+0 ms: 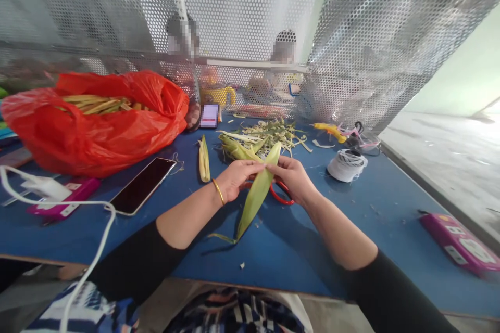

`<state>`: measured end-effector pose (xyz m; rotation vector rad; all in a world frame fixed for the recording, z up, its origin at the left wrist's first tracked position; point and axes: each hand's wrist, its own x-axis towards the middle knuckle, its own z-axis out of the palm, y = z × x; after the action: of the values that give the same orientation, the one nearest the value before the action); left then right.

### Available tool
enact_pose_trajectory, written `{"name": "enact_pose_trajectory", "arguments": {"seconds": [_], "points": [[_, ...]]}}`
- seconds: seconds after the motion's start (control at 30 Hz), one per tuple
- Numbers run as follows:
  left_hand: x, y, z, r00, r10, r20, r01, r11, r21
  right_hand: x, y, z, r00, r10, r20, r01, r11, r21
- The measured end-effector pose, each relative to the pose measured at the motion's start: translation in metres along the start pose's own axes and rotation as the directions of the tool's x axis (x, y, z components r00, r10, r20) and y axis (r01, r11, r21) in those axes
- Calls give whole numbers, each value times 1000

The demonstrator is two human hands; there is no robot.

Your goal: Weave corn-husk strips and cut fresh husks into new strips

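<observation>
Between my two hands is a long green corn husk (255,195), its narrow tail hanging down toward the table's front edge. My left hand (240,174) pinches it from the left, near its upper part. From the other side my right hand (292,177) also pinches it, the fingertips of both hands almost meeting. Red-handled scissors (282,193) show beside my right hand; their blades are hidden. Just beyond my hands lies a heap of husk scraps and strips (269,135). A single rolled husk piece (203,160) rests on the blue table to the left.
A red plastic bag (117,130) of husks fills the left, near a phone (144,186), a purple box (64,200) and a white cable (105,239). At right are a white thread spool (347,165), a yellow glue gun (330,131) and another purple box (461,242). A perforated metal screen (250,15) stands behind.
</observation>
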<state>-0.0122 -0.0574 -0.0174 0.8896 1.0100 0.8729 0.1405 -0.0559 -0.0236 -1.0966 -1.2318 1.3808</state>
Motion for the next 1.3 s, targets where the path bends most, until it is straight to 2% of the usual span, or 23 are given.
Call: {"name": "enact_pose_trajectory", "arguments": {"seconds": [0.1,0.17,0.2,0.27,0.33,0.4,0.43,0.47,0.53,0.6,0.63,0.7,0.9,1.17,1.3], "points": [[1,2,-3,1000,-21,4,21,999,-33,1,0,-2,1000,8,0,-8,1000,12],[2,2,-3,1000,-17,-18,16,998,-53,4,0,-8,997,-6,-77,9,999,31],[3,3,-3,999,-15,-31,13,998,-58,7,-1,-13,988,-23,-150,29,999,37],[4,4,-4,998,-11,-58,7,998,-61,13,-2,-26,939,-78,-336,88,996,14],[5,5,-4,996,-9,-90,3,998,-60,20,-4,-41,856,-165,-490,141,986,-86],[6,4,-5,994,-10,-111,4,999,-53,25,-5,-51,792,-248,-558,143,964,-224],[6,4,-5,993,-10,-119,4,999,-46,26,-5,-53,784,-268,-560,132,953,-272],[6,3,-5,993,-6,-121,2,999,-37,25,-5,-52,795,-263,-546,114,950,-291],[6,0,-3,994,11,-110,-12,1000,-11,21,-3,-42,880,-168,-444,68,970,-233],[6,-3,-1,994,33,-100,-31,999,23,15,1,-28,978,-5,-209,-14,996,-89],[6,-4,-1,994,42,-99,-39,999,37,12,3,-21,996,44,-79,-46,999,-22],[5,-6,1,994,49,-96,-44,998,51,8,7,-11,997,63,33,-64,997,47],[7,-7,-1,999,0,-41,-1,1000,-24,11,12,-15,999,45,-9,-44,996,78],[16,-11,-9,993,-105,51,113,979,-172,10,4,-14,980,201,16,-199,955,221],[14,-10,-5,993,-113,19,115,980,-164,9,1,-16,971,239,17,-236,944,229]]}}
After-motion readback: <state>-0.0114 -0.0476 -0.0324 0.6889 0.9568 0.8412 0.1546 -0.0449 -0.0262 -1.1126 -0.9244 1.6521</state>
